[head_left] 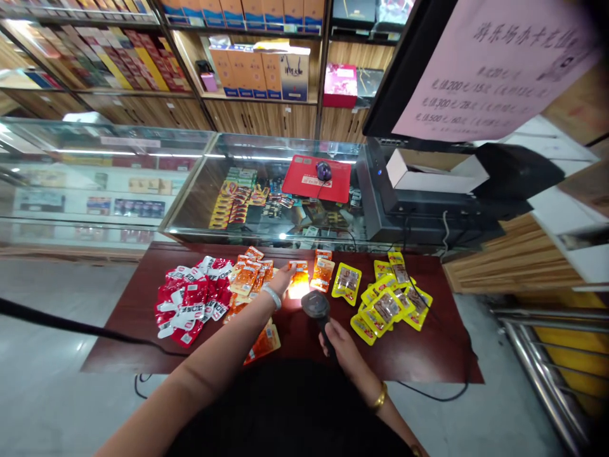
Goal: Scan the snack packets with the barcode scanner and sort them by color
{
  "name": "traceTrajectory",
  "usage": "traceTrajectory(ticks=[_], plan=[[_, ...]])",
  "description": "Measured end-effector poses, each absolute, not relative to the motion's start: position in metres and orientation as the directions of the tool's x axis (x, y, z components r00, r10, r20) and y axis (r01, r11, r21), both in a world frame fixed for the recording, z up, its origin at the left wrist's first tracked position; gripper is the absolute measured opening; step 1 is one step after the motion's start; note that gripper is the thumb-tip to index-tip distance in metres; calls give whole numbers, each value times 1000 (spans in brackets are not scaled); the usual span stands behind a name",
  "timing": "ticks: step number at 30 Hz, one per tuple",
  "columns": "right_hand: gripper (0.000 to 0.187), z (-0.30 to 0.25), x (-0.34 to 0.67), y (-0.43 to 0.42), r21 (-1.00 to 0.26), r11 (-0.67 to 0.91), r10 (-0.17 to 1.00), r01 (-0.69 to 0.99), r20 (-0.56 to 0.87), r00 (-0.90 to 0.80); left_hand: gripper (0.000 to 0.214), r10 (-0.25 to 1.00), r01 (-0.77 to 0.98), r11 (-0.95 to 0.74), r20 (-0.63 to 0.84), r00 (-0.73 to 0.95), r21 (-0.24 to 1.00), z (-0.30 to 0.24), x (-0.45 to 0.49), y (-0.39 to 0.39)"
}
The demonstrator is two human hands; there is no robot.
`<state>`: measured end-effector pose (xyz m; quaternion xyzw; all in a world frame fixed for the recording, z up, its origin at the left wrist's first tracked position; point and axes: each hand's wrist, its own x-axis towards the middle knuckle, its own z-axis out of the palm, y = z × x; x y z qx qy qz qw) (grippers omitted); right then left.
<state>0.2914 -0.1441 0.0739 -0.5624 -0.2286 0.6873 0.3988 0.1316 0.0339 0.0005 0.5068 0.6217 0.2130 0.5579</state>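
Dark red table (404, 362) before glass counter (304, 222), head view.
Grips black scanner (315, 305) in wrapped fingers of right hand (339, 346); touches brightly lit orange packet (299, 278), just beyond scanner, with partly curled fingers of left hand (280, 282); cannot tell whether pinched. Red-and-white packets (194, 294) at left, yellow packets (384, 307) at right.

A mouse (324, 171) was seen on a red mat (340, 192), laid on the glass counter (228, 236). A dark monitor (406, 70) was fronted by a pink notice (490, 70); orange boxes (254, 66) were shelved beyond.
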Motion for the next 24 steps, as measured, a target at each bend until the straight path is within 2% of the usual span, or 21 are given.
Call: traceTrajectory(ticks=[3, 5, 7, 9, 11, 13, 15, 16, 18, 20, 24], plan=[[52, 70, 295, -146, -768, -561, 809, -309, -587, -11, 50, 824, 166, 487, -514, 239, 857, -2, 152, 37], [51, 68, 297, -146, -773, -547, 811, -321, -585, 25, 53, 803, 122, 504, -516, 299, 855, -2, 163, 42], [50, 67, 300, -145, -777, -533, 812, -335, -582, 56, 53, 820, 207, 452, -495, 288, 868, -2, 163, 49], [50, 65, 302, -145, -776, -527, 809, -348, -583, 73, 47, 868, 410, 342, -452, 207, 845, 0, 150, 56], [50, 63, 302, -145, -773, -530, 807, -348, -586, 72, 40, 906, 673, 235, -408, 109, 701, 2, 125, 58], [49, 60, 302, -146, -775, -534, 809, -338, -585, 64, 40, 918, 887, 143, -393, 47, 440, 6, 98, 53], [48, 57, 301, -146, -778, -536, 811, -328, -583, 56, 48, 923, 975, 56, -384, 31, 214, 9, 76, 43], [47, 56, 300, -146, -775, -540, 809, -328, -586, 51, 54, 923, 989, 20, -383, 38, 146, 11, 70, 38], [47, 54, 298, -145, -766, -552, 804, -328, -594, 34, 67, 914, 995, -28, -402, 62, 91, 13, 64, 29], [48, 54, 296, -144, -762, -560, 804, -325, -595, 12, 76, 899, 994, -52, -429, 87, 91, 15, 66, 26], [50, 53, 294, -142, -757, -564, 803, -329, -597, -2, 71, 884, 995, -73, -458, 98, 72, 16, 73, 33]])
